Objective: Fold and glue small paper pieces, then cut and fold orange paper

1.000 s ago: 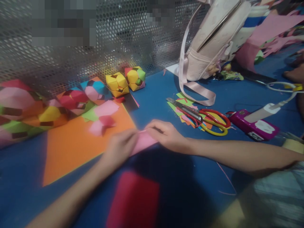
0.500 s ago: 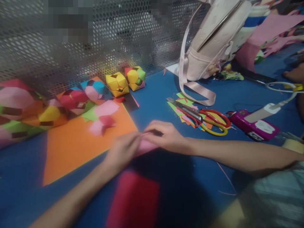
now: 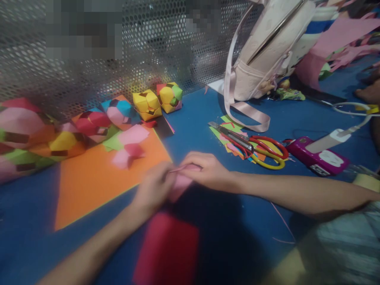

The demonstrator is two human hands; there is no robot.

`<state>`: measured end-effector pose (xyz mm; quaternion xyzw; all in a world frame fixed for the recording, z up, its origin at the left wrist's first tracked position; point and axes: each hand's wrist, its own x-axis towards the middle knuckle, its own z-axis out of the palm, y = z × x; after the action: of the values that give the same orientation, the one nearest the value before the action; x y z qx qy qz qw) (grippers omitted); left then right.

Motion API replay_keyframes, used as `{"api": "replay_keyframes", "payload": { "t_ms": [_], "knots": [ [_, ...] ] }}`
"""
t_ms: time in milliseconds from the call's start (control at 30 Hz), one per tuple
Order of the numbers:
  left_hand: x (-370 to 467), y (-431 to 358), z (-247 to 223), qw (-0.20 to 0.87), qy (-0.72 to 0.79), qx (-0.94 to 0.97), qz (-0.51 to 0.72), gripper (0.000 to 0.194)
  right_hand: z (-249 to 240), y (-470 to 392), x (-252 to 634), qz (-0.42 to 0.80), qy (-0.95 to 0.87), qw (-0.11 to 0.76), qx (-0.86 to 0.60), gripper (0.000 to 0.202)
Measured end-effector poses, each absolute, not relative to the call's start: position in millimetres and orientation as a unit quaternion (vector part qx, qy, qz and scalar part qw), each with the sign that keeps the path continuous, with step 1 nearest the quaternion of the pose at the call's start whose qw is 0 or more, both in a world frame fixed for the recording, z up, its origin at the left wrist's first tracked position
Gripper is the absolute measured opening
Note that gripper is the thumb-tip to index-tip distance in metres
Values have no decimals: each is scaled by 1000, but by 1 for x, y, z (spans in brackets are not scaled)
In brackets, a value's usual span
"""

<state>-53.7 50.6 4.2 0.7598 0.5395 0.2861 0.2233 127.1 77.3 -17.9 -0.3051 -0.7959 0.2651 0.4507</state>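
Note:
Between my hands is a piece of pink paper (image 3: 181, 185) with a folded edge along its top. My left hand (image 3: 154, 185) grips its left side, fingers closed and somewhat blurred. On the other side, my right hand (image 3: 204, 170) pinches the paper's upper right edge with thumb and fingers. Both hands are low over the blue tabletop (image 3: 225, 225), just right of an orange sheet (image 3: 101, 190). Small folded pink paper pieces (image 3: 127, 154) lie on that sheet. A red block-like thing (image 3: 168, 249), blurred, is nearest to me below the hands.
Folded paper balls (image 3: 147, 105) line the perforated metal panel (image 3: 166, 47). Scissors (image 3: 267, 152) and a box cutter (image 3: 231, 136) rest on paper scraps (image 3: 231, 124). Beyond are a purple power adapter (image 3: 317, 156) with a white plug, and a pale backpack (image 3: 261, 51). Another person's hand (image 3: 368, 93) shows at right.
The pink paper has tilted slightly, and more of it shows below and between my hands. My left hand has shifted a little; the things around it stay put.

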Motion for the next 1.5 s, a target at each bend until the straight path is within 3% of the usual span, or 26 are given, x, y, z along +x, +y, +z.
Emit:
{"api": "replay_keyframes", "payload": {
  "t_ms": [133, 267, 467, 733, 1033, 1333, 1500],
  "knots": [
    [-54, 51, -2, 247, 552, 740, 294, 12, -18, 78, 127, 289, -792, 435, -316, 15],
    [-52, 51, -7, 275, 558, 719, 311, 9, -18, 78, 127, 284, -792, 450, -297, 7],
    [-48, 47, -6, 303, 585, 691, 297, 12, -16, 78, 127, 281, -799, 447, -288, 15],
    [-46, 47, -5, 346, 576, 676, 303, 3, -19, 78, 128, 299, -807, 439, -258, 10],
    [-46, 47, -6, 328, 597, 678, 278, 4, -17, 81, 127, 373, -767, 408, -327, 14],
    [-47, 45, -1, 342, 600, 670, 273, 14, -14, 81, 127, 408, -732, 398, -373, 14],
    [-50, 44, -1, 377, 579, 659, 297, 32, -14, 83, 127, 422, -718, 395, -388, 13]
  ]
}}
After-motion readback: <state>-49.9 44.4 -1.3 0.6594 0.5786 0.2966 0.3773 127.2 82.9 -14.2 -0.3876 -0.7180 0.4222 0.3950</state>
